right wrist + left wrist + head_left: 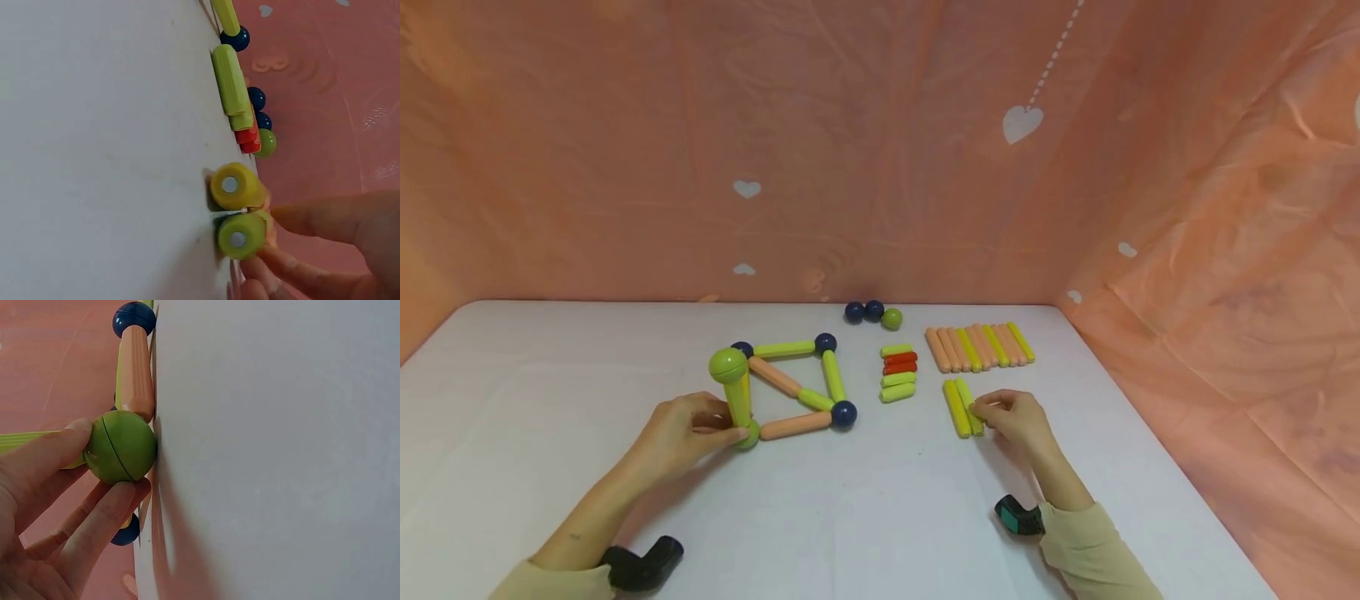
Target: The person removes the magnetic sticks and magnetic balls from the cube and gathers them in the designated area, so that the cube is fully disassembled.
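My left hand (679,435) pinches the lower green ball (122,447) at the near left corner of a four-sided frame of magnetic rods and balls. From that ball a green rod (739,403) stands upright, topped by another green ball (728,365). Dark blue balls (844,414) mark the other corners. A peach rod (796,425) forms the near side, and a peach and green diagonal crosses the inside. To the right, my right hand (1018,418) pinches a yellow-green rod (240,236) lying beside a yellow rod (232,185); both show metal discs on their ends.
Short green and red rods (900,358) lie stacked in a column between the frame and my right hand. Behind them sit two blue balls and a loose green ball (892,318). A row of peach and yellow rods (979,347) lies at the back right.
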The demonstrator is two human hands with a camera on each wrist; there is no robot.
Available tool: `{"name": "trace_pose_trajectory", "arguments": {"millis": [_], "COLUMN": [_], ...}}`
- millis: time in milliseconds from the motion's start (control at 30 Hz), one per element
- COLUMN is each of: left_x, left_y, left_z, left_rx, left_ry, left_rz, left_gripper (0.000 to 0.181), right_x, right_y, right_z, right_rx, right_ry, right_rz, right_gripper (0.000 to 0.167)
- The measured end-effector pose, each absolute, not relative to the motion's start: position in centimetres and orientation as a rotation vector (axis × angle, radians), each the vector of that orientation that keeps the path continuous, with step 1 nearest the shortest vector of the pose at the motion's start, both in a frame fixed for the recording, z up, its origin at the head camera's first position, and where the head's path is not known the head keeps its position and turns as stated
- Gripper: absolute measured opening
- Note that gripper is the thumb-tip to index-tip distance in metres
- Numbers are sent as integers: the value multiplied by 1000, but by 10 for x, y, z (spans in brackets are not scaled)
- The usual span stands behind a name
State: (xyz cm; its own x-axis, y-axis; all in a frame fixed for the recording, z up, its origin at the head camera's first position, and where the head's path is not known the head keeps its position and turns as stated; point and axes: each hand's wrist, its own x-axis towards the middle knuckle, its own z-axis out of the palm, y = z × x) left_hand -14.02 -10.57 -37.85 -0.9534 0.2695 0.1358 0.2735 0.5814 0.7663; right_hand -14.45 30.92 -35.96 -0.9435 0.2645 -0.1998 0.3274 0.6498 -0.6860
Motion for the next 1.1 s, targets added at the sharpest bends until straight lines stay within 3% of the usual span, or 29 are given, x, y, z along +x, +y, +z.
{"name": "trace_pose_trajectory", "arguments": {"millis": [400,667,1100], "left_x": [-140,-140,-137], "left_y": [-107,-105,-103], "left_z": [-380,-380,-381], "left_rx": [-470,-452,-443], "left_ry": [-2800,-2799,-2781], "left_rz": [-1387,-1399,-1390], "left_gripper": [26,25,25], "right_x": [-165,-171,-174], "right_y": [256,212,185], "right_z": [-353,-359,-372], "right_rx": [67,-252,-354], "right_ry": [2664,2532,2449], "right_rz": [-1565,-1485,-1318], "right_gripper": [30,31,27]}}
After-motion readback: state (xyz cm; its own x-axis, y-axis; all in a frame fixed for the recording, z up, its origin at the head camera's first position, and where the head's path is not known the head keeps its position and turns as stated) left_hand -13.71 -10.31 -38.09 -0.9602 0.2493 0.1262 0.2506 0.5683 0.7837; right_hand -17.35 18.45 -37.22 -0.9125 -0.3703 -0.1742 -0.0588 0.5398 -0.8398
